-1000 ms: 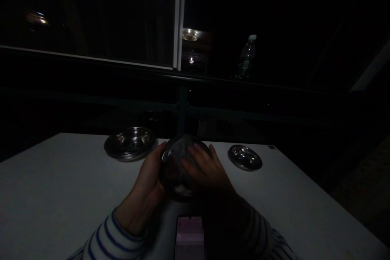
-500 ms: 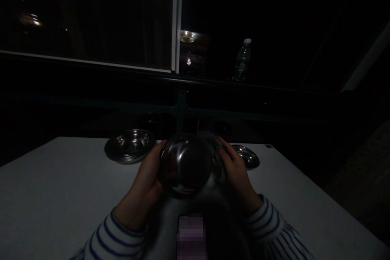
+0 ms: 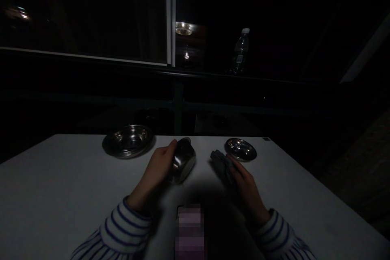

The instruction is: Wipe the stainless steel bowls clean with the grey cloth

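Note:
Tilted on its side above the table, a shiny metal bowl (image 3: 183,161) is gripped at its left rim by my left hand (image 3: 157,170). My right hand (image 3: 243,180) holds a dark, crumpled cloth (image 3: 223,163), apart from the bowl. Behind my left hand sits a stack of metal bowls (image 3: 128,142) at the table's far left. A single shallow metal dish (image 3: 240,149) lies just beyond my right hand. The palm side of my right hand is hidden.
The white table (image 3: 76,195) ends at a far edge, with dark space beyond. A clear plastic bottle (image 3: 240,53) stands on the ledge past it, near a window frame (image 3: 171,16). A blurred pinkish patch (image 3: 190,231) is at the near middle.
The bowl has turned from bottom-toward-me to edge-on in my left hand. My right hand and the cloth have come away from it and now sit farther right and lower.

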The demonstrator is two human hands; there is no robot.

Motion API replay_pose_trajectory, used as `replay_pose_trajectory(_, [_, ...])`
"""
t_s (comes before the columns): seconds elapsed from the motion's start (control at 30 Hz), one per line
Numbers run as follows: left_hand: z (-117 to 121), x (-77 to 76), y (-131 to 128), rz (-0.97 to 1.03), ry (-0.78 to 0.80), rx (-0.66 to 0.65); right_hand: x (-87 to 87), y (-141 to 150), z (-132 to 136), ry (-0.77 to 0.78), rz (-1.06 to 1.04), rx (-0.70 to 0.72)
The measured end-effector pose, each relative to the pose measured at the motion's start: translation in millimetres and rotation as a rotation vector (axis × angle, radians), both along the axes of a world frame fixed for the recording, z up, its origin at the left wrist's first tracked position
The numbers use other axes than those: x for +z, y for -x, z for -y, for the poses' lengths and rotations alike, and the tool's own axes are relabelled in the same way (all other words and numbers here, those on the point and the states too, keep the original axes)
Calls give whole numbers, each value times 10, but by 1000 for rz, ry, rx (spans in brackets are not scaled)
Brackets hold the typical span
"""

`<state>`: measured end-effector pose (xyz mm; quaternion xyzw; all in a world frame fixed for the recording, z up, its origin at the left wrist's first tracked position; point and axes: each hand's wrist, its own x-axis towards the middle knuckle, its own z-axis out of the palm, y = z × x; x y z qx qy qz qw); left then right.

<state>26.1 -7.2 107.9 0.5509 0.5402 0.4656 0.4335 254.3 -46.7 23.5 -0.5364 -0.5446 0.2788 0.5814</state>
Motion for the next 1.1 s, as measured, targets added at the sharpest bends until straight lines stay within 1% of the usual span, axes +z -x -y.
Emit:
replay_pose_trajectory(0.13, [-71,-163,2,-192,-124,1,-18,-2,3,4,2,27])
replay_pose_trajectory(0.27, [-88,-246,-25,-333,-168,-15,-4,-37,24,30,-10,12])
replay_pose_trajectory(0.37, [-86,-283,-59,-388,-175,-32,8,-51,31,35,-15,21])
replay_pose_trajectory(0.53, [-50,-377,-142,-389,-231,-106,23,-48,32,35,-20,21])
replay_pose_trajectory(0.6, [-20,-418,-176,-422,-282,-128,28,-45,33,31,-22,18])
replay_pose_trajectory(0.7, [17,-469,-219,-532,-402,-154,35,-41,38,30,-39,16])
replay_pose_trajectory(0.77, [25,-495,-244,-644,-458,-203,43,-38,43,33,-55,10])
replay_pose_trajectory(0.93, [12,-558,-304,-1014,-543,-399,71,-35,52,53,-92,18])
replay_pose_trajectory(1.0, [12,-587,-317,-1098,-565,-446,74,-38,53,57,-105,21])
replay_pose_trajectory(1.1, [16,-634,-319,-1146,-576,-474,62,-48,49,68,-109,19])
